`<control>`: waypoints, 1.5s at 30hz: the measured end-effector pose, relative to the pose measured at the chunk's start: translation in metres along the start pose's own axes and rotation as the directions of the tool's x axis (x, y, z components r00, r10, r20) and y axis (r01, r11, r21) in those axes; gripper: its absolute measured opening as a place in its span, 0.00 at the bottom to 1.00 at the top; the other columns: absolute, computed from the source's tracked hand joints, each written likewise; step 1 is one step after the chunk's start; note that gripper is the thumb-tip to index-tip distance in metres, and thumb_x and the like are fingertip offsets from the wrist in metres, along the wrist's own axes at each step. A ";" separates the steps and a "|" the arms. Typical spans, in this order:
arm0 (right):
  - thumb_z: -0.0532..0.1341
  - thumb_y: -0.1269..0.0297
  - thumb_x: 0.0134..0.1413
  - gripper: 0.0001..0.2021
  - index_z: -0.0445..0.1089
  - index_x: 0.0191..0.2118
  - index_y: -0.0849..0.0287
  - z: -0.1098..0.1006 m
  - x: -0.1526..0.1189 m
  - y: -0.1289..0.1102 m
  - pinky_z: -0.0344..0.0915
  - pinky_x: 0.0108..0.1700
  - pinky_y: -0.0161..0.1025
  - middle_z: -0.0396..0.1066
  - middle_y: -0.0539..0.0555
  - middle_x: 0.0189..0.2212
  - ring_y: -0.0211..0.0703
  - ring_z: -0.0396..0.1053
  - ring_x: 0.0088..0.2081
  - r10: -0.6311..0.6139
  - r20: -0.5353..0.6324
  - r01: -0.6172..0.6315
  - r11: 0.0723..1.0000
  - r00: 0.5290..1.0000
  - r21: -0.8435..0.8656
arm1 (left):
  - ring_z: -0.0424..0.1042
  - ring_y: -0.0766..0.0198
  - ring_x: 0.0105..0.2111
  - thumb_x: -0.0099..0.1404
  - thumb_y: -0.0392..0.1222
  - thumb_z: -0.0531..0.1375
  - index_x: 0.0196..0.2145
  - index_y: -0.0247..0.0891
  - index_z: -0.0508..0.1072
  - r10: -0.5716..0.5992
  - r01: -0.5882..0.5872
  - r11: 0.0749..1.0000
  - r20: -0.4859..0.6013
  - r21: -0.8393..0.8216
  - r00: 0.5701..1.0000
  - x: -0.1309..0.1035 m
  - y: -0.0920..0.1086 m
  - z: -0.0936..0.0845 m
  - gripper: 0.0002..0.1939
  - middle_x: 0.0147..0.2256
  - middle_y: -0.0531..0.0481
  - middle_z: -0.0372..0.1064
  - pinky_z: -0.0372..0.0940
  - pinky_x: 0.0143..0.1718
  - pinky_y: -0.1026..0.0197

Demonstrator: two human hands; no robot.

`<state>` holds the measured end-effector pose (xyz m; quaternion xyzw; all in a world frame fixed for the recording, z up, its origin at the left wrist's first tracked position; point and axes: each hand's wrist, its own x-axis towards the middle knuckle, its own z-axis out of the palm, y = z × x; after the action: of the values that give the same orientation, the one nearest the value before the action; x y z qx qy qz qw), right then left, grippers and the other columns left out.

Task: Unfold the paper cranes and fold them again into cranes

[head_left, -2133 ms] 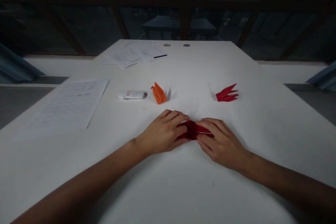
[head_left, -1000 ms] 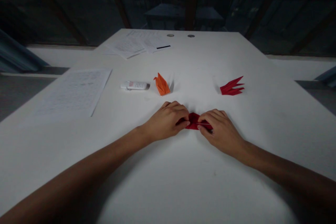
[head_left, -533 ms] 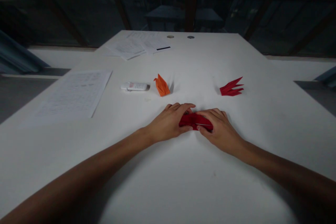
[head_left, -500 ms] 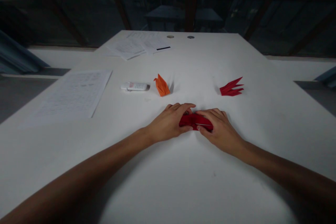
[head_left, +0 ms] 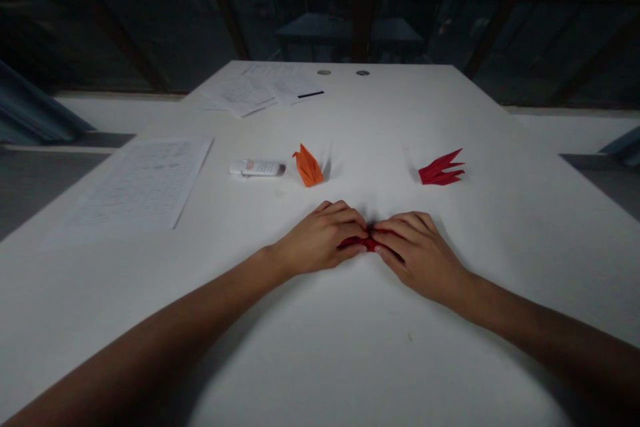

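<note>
A piece of red folded paper (head_left: 371,244) lies low at the middle of the white table, mostly covered by my fingers. My left hand (head_left: 327,237) is closed on its left part, thumb along the near edge and fingers over the top. On the right part, my right hand (head_left: 415,247) grips it the same way, its fingertips close to those of the left. Beyond my hands stand an orange origami crane (head_left: 309,167) and, farther right, a red folded paper piece (head_left: 441,169) with several pointed tips.
A white tube-like item (head_left: 257,168) with printing lies left of the crane. A written sheet (head_left: 145,180) rests at the left, and more papers (head_left: 250,90) lie at the back left. Two round discs (head_left: 324,72) sit near the far edge of the white table (head_left: 320,347).
My fingers have come down over the red paper from its far side, so less of it shows. The paper looks flatter. The crane and the pointed red piece stay put.
</note>
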<state>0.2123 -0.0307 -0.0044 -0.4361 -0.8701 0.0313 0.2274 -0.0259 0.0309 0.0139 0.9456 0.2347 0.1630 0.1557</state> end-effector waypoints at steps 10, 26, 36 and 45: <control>0.69 0.71 0.58 0.07 0.73 0.40 0.53 -0.001 0.008 0.005 0.61 0.50 0.48 0.77 0.50 0.40 0.47 0.72 0.44 0.117 -0.074 -0.095 0.964 0.990 0.249 | 0.70 0.54 0.50 0.69 0.46 0.63 0.53 0.41 0.70 -0.083 0.081 0.994 -0.035 -0.073 0.996 0.001 0.002 0.004 0.17 0.49 0.46 0.75 0.62 0.53 0.51; 0.65 0.70 0.64 0.05 0.74 0.43 0.52 0.003 0.008 0.001 0.61 0.50 0.48 0.77 0.50 0.37 0.46 0.70 0.42 0.128 -0.051 -0.109 0.957 0.991 0.268 | 0.69 0.56 0.49 0.72 0.43 0.60 0.46 0.40 0.72 -0.004 0.003 1.000 -0.067 -0.019 0.998 -0.001 0.002 0.007 0.08 0.48 0.47 0.74 0.62 0.51 0.53; 0.59 0.74 0.66 0.08 0.75 0.41 0.56 0.004 0.006 0.001 0.62 0.47 0.49 0.75 0.54 0.35 0.48 0.67 0.41 -0.069 -0.097 0.074 0.996 0.993 0.049 | 0.69 0.57 0.47 0.71 0.43 0.61 0.41 0.40 0.74 -0.029 0.027 0.999 -0.060 -0.022 0.998 0.001 0.003 0.007 0.06 0.46 0.46 0.74 0.63 0.50 0.54; 0.65 0.73 0.60 0.05 0.72 0.39 0.55 0.002 0.013 0.000 0.64 0.48 0.47 0.74 0.52 0.38 0.46 0.70 0.42 0.095 -0.101 -0.074 0.979 0.990 0.191 | 0.68 0.55 0.50 0.73 0.41 0.57 0.43 0.40 0.74 -0.015 0.014 0.999 -0.057 -0.031 0.998 0.000 0.005 0.005 0.07 0.50 0.45 0.72 0.62 0.52 0.51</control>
<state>0.2051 -0.0202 -0.0012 -0.4505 -0.8302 0.0985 0.3133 -0.0216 0.0257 0.0113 0.9363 0.2434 0.1925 0.1647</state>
